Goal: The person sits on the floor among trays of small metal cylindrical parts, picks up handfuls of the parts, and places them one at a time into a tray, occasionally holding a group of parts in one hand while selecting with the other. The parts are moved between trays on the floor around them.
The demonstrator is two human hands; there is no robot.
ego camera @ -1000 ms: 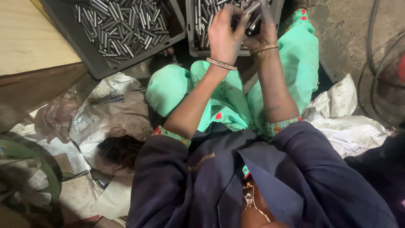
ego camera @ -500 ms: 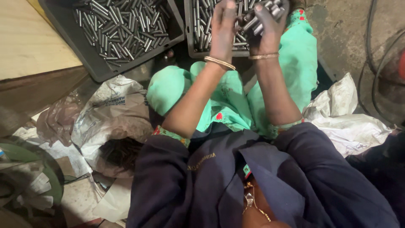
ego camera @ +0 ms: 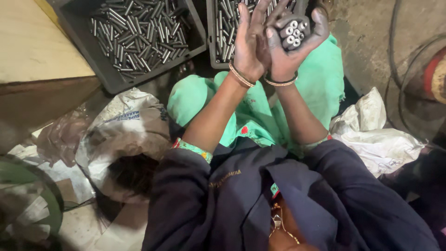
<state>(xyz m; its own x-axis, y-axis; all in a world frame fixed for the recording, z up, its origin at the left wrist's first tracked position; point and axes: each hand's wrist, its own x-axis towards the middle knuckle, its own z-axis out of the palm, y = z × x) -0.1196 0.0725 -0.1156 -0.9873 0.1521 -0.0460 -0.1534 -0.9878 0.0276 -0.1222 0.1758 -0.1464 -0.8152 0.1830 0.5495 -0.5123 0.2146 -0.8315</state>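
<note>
My right hand [ego camera: 297,46] is raised palm-up and grips a bundle of short metal tubes [ego camera: 291,33], their hollow ends facing the camera. My left hand [ego camera: 251,42] presses against the bundle's left side with its fingers stretched upward. Both hands hover over a dark plastic crate [ego camera: 212,44] filled with similar metal tubes. Bangles circle both wrists. My knees in green cloth lie below the hands.
A second dark crate [ego camera: 111,81] of metal tubes [ego camera: 139,32] sits at the upper left, beside a wooden board [ego camera: 32,46]. Crumpled white sacks [ego camera: 125,125] lie at the left, and more sacks [ego camera: 376,135] at the right. Cables and a round machine part occupy the far right.
My hands have lifted from the crate toward the camera, and the bundle of tubes has turned so its ends face up.
</note>
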